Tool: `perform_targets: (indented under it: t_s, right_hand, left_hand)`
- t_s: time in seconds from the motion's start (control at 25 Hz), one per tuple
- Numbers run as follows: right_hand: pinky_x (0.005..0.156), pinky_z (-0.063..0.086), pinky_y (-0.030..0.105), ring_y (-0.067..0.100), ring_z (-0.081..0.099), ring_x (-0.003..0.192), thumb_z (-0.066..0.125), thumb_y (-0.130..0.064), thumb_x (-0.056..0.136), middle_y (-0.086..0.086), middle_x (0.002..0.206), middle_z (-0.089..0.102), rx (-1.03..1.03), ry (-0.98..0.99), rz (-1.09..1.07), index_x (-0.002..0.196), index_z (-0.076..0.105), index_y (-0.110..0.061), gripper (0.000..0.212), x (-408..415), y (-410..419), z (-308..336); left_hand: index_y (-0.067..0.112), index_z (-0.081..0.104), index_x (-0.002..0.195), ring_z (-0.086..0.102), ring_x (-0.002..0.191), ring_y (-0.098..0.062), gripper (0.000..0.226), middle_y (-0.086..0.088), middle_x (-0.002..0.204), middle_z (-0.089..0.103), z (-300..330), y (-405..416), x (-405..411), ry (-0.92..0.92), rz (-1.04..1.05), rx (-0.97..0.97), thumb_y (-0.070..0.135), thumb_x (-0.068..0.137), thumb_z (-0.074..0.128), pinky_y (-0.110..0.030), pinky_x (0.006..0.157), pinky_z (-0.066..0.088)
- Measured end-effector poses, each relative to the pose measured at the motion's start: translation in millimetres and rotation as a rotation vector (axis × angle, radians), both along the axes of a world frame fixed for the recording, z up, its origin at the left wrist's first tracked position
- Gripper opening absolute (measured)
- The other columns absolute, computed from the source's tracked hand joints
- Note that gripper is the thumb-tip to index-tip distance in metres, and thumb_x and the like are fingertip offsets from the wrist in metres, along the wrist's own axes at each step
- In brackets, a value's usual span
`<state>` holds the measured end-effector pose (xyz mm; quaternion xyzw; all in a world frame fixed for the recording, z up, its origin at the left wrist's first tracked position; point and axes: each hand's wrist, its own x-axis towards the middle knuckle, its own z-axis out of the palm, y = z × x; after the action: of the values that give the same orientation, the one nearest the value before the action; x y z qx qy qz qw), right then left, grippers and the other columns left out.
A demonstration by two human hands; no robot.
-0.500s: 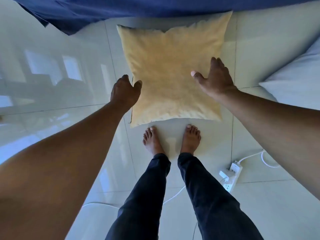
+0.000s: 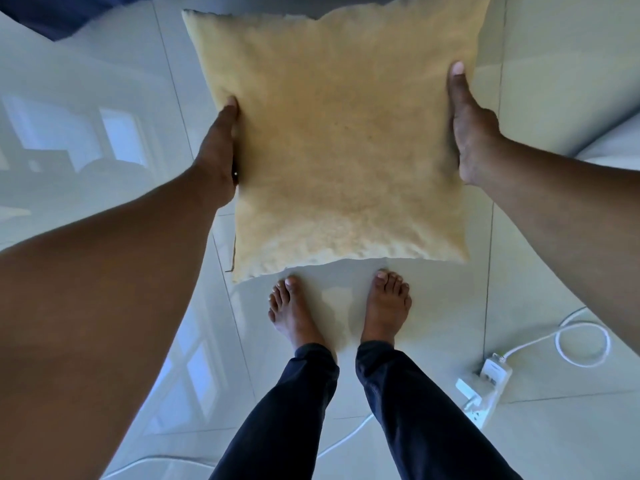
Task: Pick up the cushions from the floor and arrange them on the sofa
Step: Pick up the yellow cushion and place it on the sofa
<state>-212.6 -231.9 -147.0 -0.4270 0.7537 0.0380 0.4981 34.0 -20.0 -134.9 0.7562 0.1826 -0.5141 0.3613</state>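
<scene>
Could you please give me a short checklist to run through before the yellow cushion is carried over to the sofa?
1. Left hand pressed against the left edge of the yellow cushion: ok.
2. Right hand on the right edge, thumb on top: ok.
3. Grip balanced, hands at about mid-height on opposite sides: ok.
4. Cushion fully off the tiled floor: cannot tell; it fills more of the view, but its underside is hidden.
5. Path for the feet: not ok; a white power strip and its looped cable lie on the floor close to the right foot.
6. Free spot on the sofa: cannot tell, out of view.
</scene>
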Motion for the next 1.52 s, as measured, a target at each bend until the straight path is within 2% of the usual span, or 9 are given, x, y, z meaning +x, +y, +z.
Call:
perform_targets:
  t_s: [0.16,0.28,0.36,0.44,0.52,0.64,1.0,1.4,1.52]
  right_hand:
    - [0.111,0.047,0.048,0.024,0.068,0.115,0.070,-0.101,0.021,-0.004,0.127,0.073,0.007,-0.101,-0.136,0.136,0.064,-0.027,0.136,-34,-16,-8]
    - [0.091,0.057,0.053,0.042,0.072,0.104,0.104,-0.034,0.056,0.020,0.113,0.074,-0.035,-0.205,0.091,0.126,0.053,-0.009,0.090,-111,137,-56]
    - [0.087,0.059,0.056,0.046,0.069,0.109,0.075,-0.005,0.080,0.026,0.105,0.074,-0.045,0.068,0.349,0.114,0.062,-0.001,0.037,-155,214,-122]
    - [0.095,0.055,0.056,0.033,0.065,0.120,0.041,-0.047,0.097,0.008,0.112,0.077,0.189,0.063,0.290,0.116,0.076,-0.015,0.051,-126,137,-64]
    - [0.091,0.056,0.045,0.021,0.071,0.105,0.054,-0.097,0.066,-0.006,0.107,0.076,0.247,-0.129,0.059,0.117,0.075,-0.024,0.092,-44,11,100]
    - [0.090,0.057,0.037,0.021,0.074,0.095,0.065,-0.095,0.058,-0.001,0.104,0.079,0.203,-0.242,-0.032,0.109,0.075,-0.020,0.091,-15,30,266]
    - [0.067,0.048,0.030,0.016,0.068,0.090,0.059,-0.083,0.080,-0.003,0.099,0.074,0.055,-0.308,-0.063,0.106,0.071,-0.022,0.067,-8,62,488]
    - [0.088,0.053,0.038,0.019,0.068,0.092,0.045,-0.088,0.084,-0.002,0.099,0.073,-0.075,-0.414,-0.064,0.090,0.067,-0.025,0.067,-20,61,637]
    - [0.103,0.050,0.041,0.018,0.065,0.100,0.040,-0.089,0.084,-0.004,0.110,0.071,-0.091,-0.474,-0.091,0.106,0.066,-0.023,0.074,-25,50,663]
  left_hand:
    - [0.031,0.073,0.132,0.078,0.108,-0.016,0.053,0.006,0.115,0.083,34,-3,-17,0.071,-0.029,-0.124,0.067,0.100,0.050,-0.042,0.099,0.059]
    - [0.029,0.073,0.133,0.079,0.102,-0.013,0.051,0.006,0.113,0.083,83,9,-26,0.057,0.015,-0.130,0.062,0.103,0.049,-0.039,0.095,0.059]
    - [0.028,0.074,0.131,0.079,0.100,-0.010,0.050,0.007,0.111,0.084,116,20,-32,0.056,0.040,-0.116,0.061,0.103,0.050,-0.035,0.094,0.059]
    - [0.027,0.074,0.131,0.079,0.102,-0.011,0.050,0.007,0.113,0.083,156,30,-37,0.062,0.071,-0.108,0.062,0.102,0.052,-0.034,0.091,0.059]
    - [0.027,0.074,0.132,0.078,0.104,-0.011,0.052,0.006,0.116,0.083,196,37,-41,0.067,0.092,-0.112,0.063,0.101,0.054,-0.034,0.088,0.059]
    - [0.028,0.074,0.132,0.077,0.108,-0.013,0.053,0.006,0.118,0.082,261,46,-45,0.063,0.116,-0.127,0.066,0.098,0.057,-0.037,0.095,0.059]
    - [0.030,0.074,0.131,0.074,0.116,-0.020,0.061,0.004,0.122,0.081,463,71,-45,-0.006,0.112,-0.183,0.073,0.090,0.062,-0.048,0.108,0.054]
    - [0.029,0.077,0.125,0.072,0.117,-0.021,0.062,0.003,0.122,0.081,608,81,-65,-0.104,0.159,-0.252,0.073,0.084,0.066,-0.048,0.111,0.051]
    - [0.026,0.077,0.125,0.071,0.120,-0.025,0.056,0.001,0.121,0.081,639,71,-63,-0.138,0.127,-0.312,0.060,0.083,0.066,-0.050,0.113,0.050]
